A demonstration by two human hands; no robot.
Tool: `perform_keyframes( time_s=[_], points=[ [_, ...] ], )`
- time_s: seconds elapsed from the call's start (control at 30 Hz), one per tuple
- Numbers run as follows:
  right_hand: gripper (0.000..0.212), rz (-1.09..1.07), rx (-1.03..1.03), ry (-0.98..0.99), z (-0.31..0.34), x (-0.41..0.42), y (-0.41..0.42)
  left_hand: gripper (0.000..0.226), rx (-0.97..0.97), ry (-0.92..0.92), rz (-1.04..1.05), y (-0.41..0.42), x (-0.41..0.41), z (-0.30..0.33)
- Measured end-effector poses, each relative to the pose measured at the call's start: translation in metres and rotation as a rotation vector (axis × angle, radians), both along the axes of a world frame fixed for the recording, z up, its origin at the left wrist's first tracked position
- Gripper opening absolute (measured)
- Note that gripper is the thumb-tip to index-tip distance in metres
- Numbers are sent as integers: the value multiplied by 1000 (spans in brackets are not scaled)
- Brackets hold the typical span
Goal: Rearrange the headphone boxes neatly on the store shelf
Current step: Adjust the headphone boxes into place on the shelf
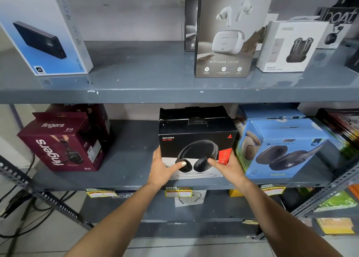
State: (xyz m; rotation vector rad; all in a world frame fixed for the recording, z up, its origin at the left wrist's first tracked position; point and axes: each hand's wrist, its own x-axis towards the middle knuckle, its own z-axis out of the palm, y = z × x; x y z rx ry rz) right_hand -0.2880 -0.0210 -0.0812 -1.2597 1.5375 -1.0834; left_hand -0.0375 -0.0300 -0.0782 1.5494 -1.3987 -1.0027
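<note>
Gripping the black box (196, 140) from both sides, the left hand (165, 169) and right hand (228, 168) reach in from the bottom of the frame. Each hand is clasped on a lower front corner, with a thumb laid across the printed front and the fingers hidden along the side. This box stands upright at the centre of the frame on the middle shelf (132, 171), its front with the headphone picture facing the camera and its long axis running left to right. A second black box sits directly behind it, only its top showing.

Just right of it stands a blue box (285, 149), turned slightly so one corner faces forward; it looks to touch the black box near the right hand, though I cannot tell for sure. Another blue box sits behind that one. Well apart, at the left of the frame, a maroon box (64, 144) sits angled with its front turned toward the lower left, and another maroon box stands behind it. Bare shelf lies between the maroon and black boxes. At the far right edge, a row of thin coloured packs (343, 132) leans close to the blue boxes.

On the upper shelf (145, 76), a power-bank box (44, 31) leans at the upper left, while a grey earbud box (227, 35) and a white earbud box (291, 45) stand at the upper right. Yellow price tags (177, 191) hang along the front edge of the middle shelf.
</note>
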Motion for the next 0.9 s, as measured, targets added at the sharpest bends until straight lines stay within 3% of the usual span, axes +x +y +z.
perform_keyframes(
  time_s=[0.73, 0.83, 0.9],
  points=[
    [84, -25, -4, 73, -1, 1, 0, 104, -22, 42, -47, -12, 5, -11],
    [92, -131, -108, 83, -7, 9, 9, 110, -14, 30, -102, -11, 11, -8],
    [83, -304, -243, 36, -19, 23, 27, 121, -30, -23, -197, -7, 25, -7]
  ],
)
